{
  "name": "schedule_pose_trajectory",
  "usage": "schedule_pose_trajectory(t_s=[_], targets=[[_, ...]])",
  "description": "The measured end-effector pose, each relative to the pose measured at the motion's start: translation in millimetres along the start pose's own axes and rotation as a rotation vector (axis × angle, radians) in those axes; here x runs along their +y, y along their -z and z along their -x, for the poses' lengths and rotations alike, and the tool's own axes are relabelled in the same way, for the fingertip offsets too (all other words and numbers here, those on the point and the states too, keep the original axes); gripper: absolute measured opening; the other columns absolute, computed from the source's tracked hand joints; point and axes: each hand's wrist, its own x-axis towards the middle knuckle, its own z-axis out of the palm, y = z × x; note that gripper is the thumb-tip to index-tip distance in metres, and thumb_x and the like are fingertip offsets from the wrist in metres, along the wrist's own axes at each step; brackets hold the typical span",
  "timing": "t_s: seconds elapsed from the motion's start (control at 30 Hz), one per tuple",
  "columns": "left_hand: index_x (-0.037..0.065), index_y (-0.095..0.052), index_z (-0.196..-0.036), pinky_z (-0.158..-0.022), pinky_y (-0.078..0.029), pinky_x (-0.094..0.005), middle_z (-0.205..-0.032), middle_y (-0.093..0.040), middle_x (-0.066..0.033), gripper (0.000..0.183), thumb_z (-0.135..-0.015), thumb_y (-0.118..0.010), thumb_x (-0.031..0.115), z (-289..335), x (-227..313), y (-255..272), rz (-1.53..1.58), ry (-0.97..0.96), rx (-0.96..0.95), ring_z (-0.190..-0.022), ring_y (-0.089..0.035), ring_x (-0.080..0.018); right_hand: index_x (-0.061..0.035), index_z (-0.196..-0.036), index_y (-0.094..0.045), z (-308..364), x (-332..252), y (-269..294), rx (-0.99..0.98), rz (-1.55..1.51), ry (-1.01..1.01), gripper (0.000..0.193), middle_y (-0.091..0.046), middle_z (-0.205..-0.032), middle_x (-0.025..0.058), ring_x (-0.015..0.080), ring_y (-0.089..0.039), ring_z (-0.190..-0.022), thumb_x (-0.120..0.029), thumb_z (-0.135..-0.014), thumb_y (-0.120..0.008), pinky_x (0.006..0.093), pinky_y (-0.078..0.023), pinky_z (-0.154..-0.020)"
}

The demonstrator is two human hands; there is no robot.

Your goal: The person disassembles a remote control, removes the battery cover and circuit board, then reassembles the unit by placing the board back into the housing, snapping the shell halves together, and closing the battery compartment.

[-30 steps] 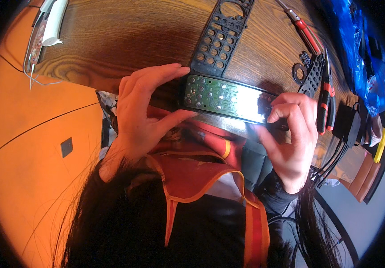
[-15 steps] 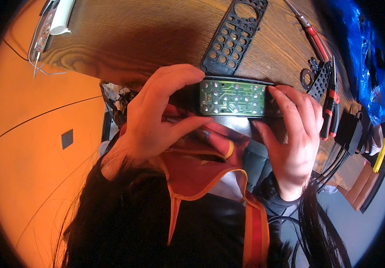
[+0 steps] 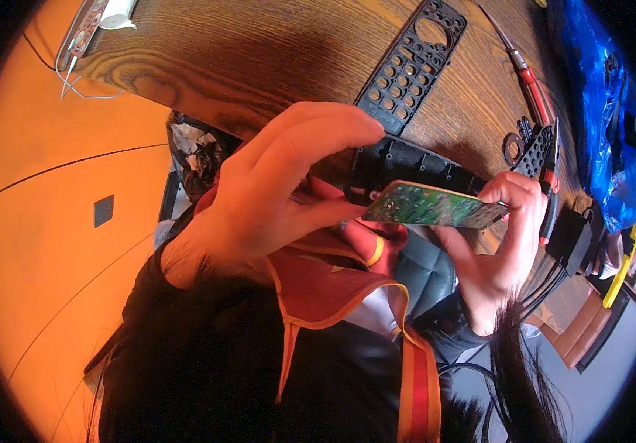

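Observation:
A green circuit board point(image 3: 436, 207) is tilted up out of a long black plastic casing half point(image 3: 406, 160), whose ribbed inside now shows behind it. My right hand point(image 3: 499, 236) pinches the board's right end between thumb and fingers. With fingers at the casing's upper left corner and thumb at its lower left, my left hand point(image 3: 281, 177) grips the casing; the thumb tip also lies close to the board's left end. Past the casing, a black perforated cover plate point(image 3: 406, 74) with one large round hole lies on the wooden table point(image 3: 236, 59).
To the right lie a red-handled screwdriver point(image 3: 532, 88), red-and-black pliers point(image 3: 551, 184), a dark ring point(image 3: 513, 149) and a perforated black strip point(image 3: 535, 153). Beyond them are a blue plastic bag point(image 3: 591, 96) and a black box with cables point(image 3: 570, 230). A white roll point(image 3: 118, 13) is at the far left.
The board has come up out of the casing and tipped, with its right end in my right hand. My left hand stays at the casing's left end. The whole view has shifted slightly.

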Motion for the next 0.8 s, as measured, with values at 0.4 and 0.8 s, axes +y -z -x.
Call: schedule_pose_trajectory(t_s=[0.4, 0.8], targets=[[0.0, -0.055, -0.112, -0.084, -0.049, -0.0341, -0.11, -0.06, -0.0171, 0.062, -0.057, -0.082, 0.001, 3, -7, -1, -0.027, 0.017, 0.158, -0.099, -0.059, -0.0289, -0.0092, -0.108, -0.038, 25, 26, -23, 0.464, -0.211, 0.287, 0.066, -0.054, -0.117, 0.0212, 0.0349, -0.053, -0.112, -0.017, -0.064, -0.085, 0.0489, -0.04, -0.1], [-0.003, -0.045, -0.123, -0.102, -0.038, -0.035, -0.124, -0.05, -0.0176, 0.065, -0.065, -0.075, -0.008, 7, -17, 3, -0.005, 0.203, 0.127, -0.117, -0.05, -0.0265, -0.0073, -0.131, -0.037, 23, 0, -41, 0.42, -1.6, -0.449, 0.074, -0.042, -0.135, 0.0254, 0.0384, -0.042, -0.126, -0.024, -0.072, -0.079, 0.0489, -0.036, -0.105]])
